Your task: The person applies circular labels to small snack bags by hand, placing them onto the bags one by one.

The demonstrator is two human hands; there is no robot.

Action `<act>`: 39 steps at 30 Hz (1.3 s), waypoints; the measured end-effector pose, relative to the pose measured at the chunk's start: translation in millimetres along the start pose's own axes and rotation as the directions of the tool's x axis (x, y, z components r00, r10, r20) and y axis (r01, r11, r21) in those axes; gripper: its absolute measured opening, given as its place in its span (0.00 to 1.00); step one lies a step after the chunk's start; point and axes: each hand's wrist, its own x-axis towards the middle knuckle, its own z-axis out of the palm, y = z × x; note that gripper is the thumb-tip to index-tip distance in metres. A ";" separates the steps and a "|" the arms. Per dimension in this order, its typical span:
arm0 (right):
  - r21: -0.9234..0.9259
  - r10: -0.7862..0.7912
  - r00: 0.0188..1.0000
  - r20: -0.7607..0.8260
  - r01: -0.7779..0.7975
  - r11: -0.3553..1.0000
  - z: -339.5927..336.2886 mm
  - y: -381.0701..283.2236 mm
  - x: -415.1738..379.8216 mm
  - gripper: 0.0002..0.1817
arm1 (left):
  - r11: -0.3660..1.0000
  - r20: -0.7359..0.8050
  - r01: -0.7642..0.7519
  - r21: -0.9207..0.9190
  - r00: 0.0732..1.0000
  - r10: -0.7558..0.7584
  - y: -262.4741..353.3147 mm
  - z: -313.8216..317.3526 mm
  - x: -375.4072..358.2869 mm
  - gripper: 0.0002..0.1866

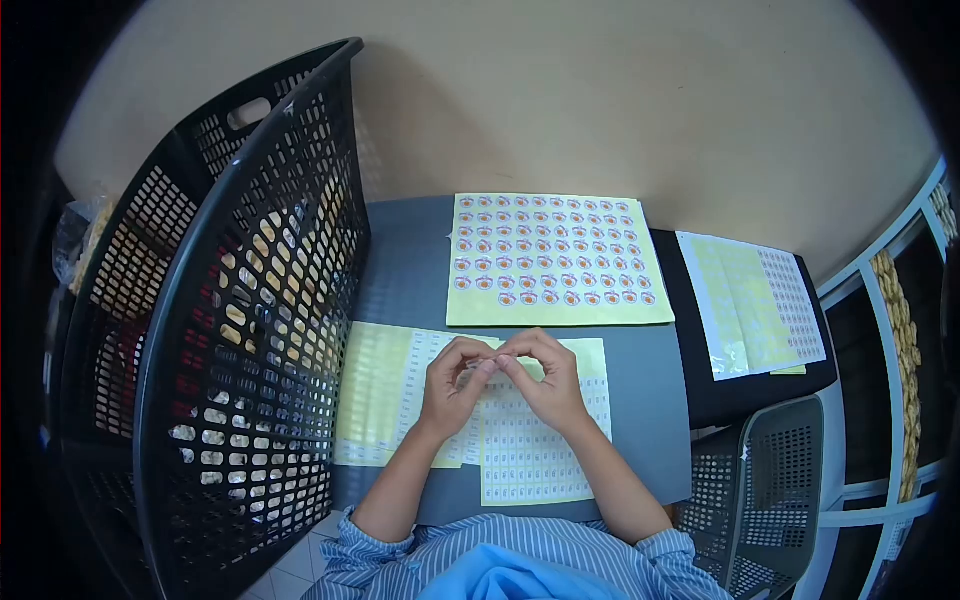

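My left hand (455, 388) and my right hand (548, 378) meet fingertip to fingertip over the grey table (645, 400). Both are closed in a pinch, and whatever lies between the fingertips is too small to make out. Beneath them is a yellow-backed sheet of small printed white labels (535, 465), partly covered by my hands. To its left lies another yellow sheet (378, 385) with a column of small white labels. Just beyond my fingers rests a stack of sticker sheets (560, 312) bearing rows of round orange-and-white stickers, with a few gone from the front-left corner.
A tall dark plastic basket (250, 330) rises along the left side of the table. On the right, a part-used sticker sheet (735, 300) lies on a black surface (690, 385). Below that stands another dark basket (775, 480), beside a pale metal rack (872, 290). A beige wall (600, 100) closes off the back.
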 end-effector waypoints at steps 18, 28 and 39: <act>-0.009 0.163 0.984 0.066 -0.163 0.987 -13.9 -9.4 3.3 0.01 | 0.978 -0.082 -0.049 0.202 0.994 0.067 10.2 -8.5 4.8 0.05; -0.013 0.121 0.993 -0.011 -0.121 0.993 -2.3 -14.2 -1.7 0.03 | 0.993 0.017 -0.024 -0.114 0.999 0.027 7.5 -9.2 3.4 0.04; -0.388 0.110 0.981 0.157 -0.041 0.921 -15.2 -2.3 1.2 0.16 | 0.870 -0.043 0.441 -0.218 0.887 -0.460 6.9 -32.8 9.0 0.16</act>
